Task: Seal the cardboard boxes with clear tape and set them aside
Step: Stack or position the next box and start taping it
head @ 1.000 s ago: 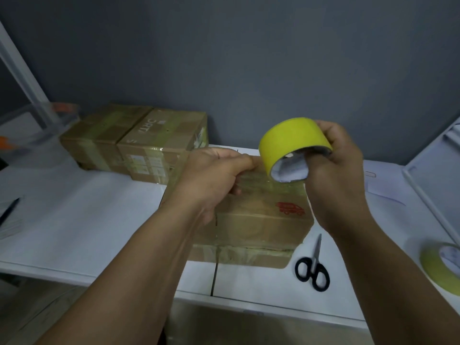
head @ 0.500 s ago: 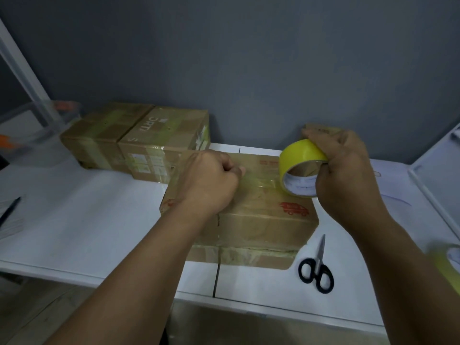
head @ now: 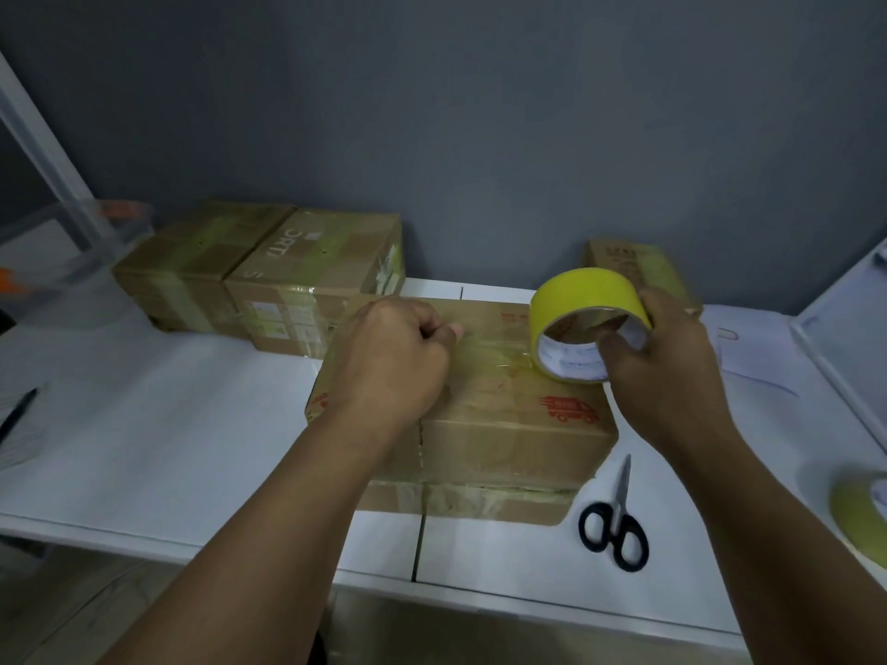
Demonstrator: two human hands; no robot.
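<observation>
A brown cardboard box (head: 518, 424) with a red truck print lies in the middle of the white table (head: 192, 448). My left hand (head: 389, 357) is curled into a fist on the box top and pins the free end of the clear tape there. My right hand (head: 657, 357) grips the yellow-looking tape roll (head: 576, 324), thumb inside its core, at the box's far right edge. A short clear strip (head: 494, 352) stretches from my left fist to the roll.
Two taped boxes (head: 269, 276) stand side by side at the back left by the grey wall. Another small box (head: 638, 266) sits behind the roll. Black-handled scissors (head: 617, 515) lie right of the box. A second tape roll (head: 864, 515) rests at the right edge.
My right hand has carried the roll down and to the right, drawing tape across the box top. My left hand has settled onto the box, holding the tape end.
</observation>
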